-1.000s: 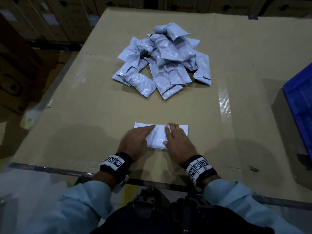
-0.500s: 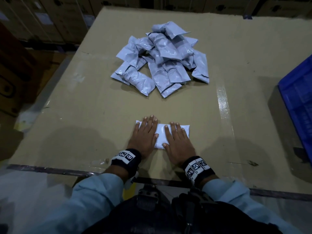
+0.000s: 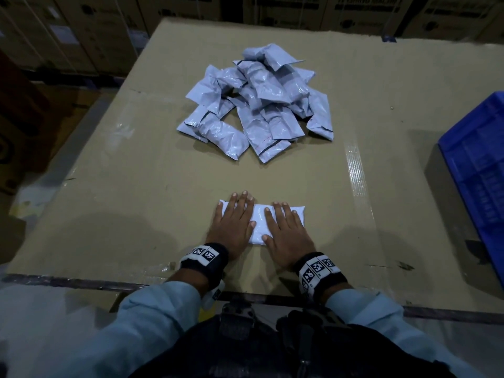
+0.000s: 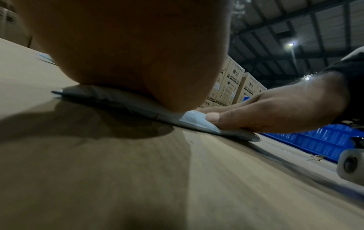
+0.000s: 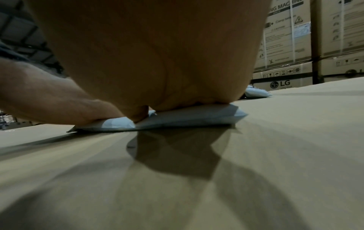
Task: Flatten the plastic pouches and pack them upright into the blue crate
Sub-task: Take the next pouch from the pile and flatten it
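Note:
A pale plastic pouch (image 3: 259,218) lies flat on the cardboard-covered table (image 3: 136,200) near its front edge. My left hand (image 3: 234,216) presses its left half with straight fingers, palm down. My right hand (image 3: 285,226) presses the right half the same way. The left wrist view shows the pouch (image 4: 197,119) squeezed thin under my left palm (image 4: 128,46), with the right hand (image 4: 275,112) flat on its far end. In the right wrist view the pouch (image 5: 187,118) bulges slightly under the palm. A heap of grey pouches (image 3: 259,102) lies at mid-table. The blue crate (image 3: 480,165) stands at the right edge.
Stacked cardboard boxes (image 3: 354,12) line the far side behind the table. A strip of clear tape (image 3: 357,170) runs down the cardboard right of the hands. Bare cardboard lies between the heap and the pressed pouch.
My left hand has turned from pointing across the pouch to lying straight on its left half, fingers forward. Both palms now press it flatter. The right hand has barely moved.

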`<state>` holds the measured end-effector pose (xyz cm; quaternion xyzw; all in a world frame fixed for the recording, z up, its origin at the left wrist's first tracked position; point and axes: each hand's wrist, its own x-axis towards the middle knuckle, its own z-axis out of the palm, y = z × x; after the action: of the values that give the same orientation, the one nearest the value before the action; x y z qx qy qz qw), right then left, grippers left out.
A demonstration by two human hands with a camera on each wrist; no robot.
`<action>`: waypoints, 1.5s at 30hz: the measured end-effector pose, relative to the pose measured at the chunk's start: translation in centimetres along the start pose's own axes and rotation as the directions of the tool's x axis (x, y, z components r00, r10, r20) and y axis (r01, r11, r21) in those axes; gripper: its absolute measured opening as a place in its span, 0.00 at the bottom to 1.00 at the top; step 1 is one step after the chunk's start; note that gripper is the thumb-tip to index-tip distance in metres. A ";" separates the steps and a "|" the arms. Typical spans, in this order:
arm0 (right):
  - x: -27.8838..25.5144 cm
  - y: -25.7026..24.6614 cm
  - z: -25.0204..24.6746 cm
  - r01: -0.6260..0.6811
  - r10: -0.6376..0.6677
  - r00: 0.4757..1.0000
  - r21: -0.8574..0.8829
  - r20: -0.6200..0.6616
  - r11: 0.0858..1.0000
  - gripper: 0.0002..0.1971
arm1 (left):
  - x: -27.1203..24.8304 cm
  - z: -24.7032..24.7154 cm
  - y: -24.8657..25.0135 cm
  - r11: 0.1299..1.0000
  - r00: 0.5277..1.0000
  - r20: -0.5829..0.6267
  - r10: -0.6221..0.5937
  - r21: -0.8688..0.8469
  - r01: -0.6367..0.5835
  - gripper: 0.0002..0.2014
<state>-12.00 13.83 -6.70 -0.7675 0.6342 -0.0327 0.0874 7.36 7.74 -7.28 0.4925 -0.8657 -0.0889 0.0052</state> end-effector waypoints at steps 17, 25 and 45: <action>0.1 -0.2 0.3 -0.002 0.002 1.000 -0.035 -0.018 0.999 0.38 | 0.3 -0.1 0.3 1.000 1.000 0.027 -0.014 0.028 0.013 0.34; 0.1 -0.3 0.6 -0.013 0.012 1.000 -0.025 -0.023 1.000 0.38 | 0.4 -0.2 0.3 0.999 0.998 0.057 -0.026 0.033 0.024 0.35; 0.0 -0.2 0.7 -0.035 0.035 0.999 -0.012 0.012 0.999 0.37 | 0.7 -0.8 0.6 0.998 0.986 0.159 -0.041 0.052 0.033 0.40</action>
<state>-11.66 13.97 -7.35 -0.7569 0.6472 -0.0229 0.0875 6.57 7.31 -6.43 0.4997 -0.8560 -0.1069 -0.0779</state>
